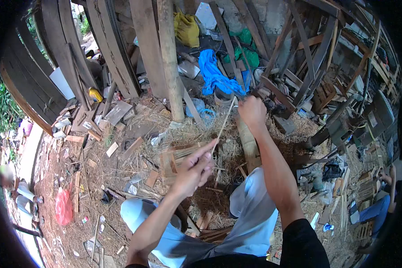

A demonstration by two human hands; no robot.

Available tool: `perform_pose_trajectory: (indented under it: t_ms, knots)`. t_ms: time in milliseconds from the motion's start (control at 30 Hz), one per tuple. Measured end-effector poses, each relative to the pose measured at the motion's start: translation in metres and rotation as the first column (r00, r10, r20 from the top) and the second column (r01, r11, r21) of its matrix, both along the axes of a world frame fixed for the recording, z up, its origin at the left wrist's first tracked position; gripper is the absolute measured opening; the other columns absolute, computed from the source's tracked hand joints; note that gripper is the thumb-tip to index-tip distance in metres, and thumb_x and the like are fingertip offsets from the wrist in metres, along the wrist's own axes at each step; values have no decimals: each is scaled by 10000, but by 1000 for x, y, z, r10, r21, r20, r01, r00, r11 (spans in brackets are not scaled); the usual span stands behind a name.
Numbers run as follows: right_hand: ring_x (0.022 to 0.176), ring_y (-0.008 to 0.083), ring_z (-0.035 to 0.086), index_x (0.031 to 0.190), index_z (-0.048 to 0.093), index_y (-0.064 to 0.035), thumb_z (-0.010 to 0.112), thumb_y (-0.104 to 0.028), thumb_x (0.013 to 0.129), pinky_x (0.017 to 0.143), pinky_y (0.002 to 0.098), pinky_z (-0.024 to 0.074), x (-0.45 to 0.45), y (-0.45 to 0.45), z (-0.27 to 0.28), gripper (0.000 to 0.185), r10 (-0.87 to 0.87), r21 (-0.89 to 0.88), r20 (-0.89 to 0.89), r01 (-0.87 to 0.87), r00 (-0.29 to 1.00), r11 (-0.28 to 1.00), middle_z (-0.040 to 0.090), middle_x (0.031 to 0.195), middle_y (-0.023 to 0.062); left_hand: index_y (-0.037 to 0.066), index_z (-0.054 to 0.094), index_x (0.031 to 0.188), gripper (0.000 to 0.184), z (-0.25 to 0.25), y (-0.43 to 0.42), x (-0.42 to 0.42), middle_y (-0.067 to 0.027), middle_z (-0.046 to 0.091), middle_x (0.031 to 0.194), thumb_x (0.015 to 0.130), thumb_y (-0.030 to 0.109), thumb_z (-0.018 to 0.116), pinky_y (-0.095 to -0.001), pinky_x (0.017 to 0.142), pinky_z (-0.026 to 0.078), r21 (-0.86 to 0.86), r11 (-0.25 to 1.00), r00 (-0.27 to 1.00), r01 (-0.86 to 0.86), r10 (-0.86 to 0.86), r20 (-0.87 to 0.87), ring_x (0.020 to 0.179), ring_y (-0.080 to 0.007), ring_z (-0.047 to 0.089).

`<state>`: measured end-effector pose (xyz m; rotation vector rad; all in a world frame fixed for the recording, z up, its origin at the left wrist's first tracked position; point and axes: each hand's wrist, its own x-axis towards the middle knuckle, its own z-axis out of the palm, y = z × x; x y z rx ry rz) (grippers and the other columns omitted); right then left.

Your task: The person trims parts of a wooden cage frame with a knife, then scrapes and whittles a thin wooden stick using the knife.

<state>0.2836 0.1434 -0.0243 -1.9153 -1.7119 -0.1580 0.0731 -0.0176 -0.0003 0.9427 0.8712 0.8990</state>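
My left hand [195,169] pinches a thin, pale bamboo strip [224,121] between thumb and fingers, with the index finger stretched along it. The strip slants up and to the right, its far end close beside my right hand [253,112]. That hand is a fist; what it grips is mostly hidden, with only a small dark bit showing at its left. Below the fist stands a thick, pale bamboo or wooden post [248,142], between my hands and my knees. Several cut slats [190,154] lie on the ground beyond my left hand.
Straw and wood scraps cover the ground. An upright pole [169,67] stands ahead, near a blue plastic sheet [214,73]. Planks [111,49] lean at the back left. A red bag [64,207] lies left. Other people are at the left edge and right edge [375,210].
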Motion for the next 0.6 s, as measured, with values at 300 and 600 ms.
perform_pose_trajectory:
  t_ms: [300, 600]
  knots:
    - [600, 318, 638, 695, 691, -101, 614, -216, 724, 591, 405, 517, -60, -50, -7, 141, 527, -4, 80, -529, 846, 849, 629, 618, 157, 119, 435, 1324, 366, -23, 30, -9, 42, 421, 686, 966, 196, 430, -179, 376, 257, 116, 977, 976, -179, 191, -102, 453, -12, 301]
    - [656, 346, 647, 684, 675, -40, 597, -189, 711, 613, 429, 523, -43, -7, -8, 171, 259, 32, 86, -263, 962, 964, 637, 690, 207, 95, 493, 1273, 325, -12, 20, -11, 58, 380, 691, 974, 195, 414, -182, 382, 222, 93, 977, 972, -191, 202, -118, 455, -11, 279]
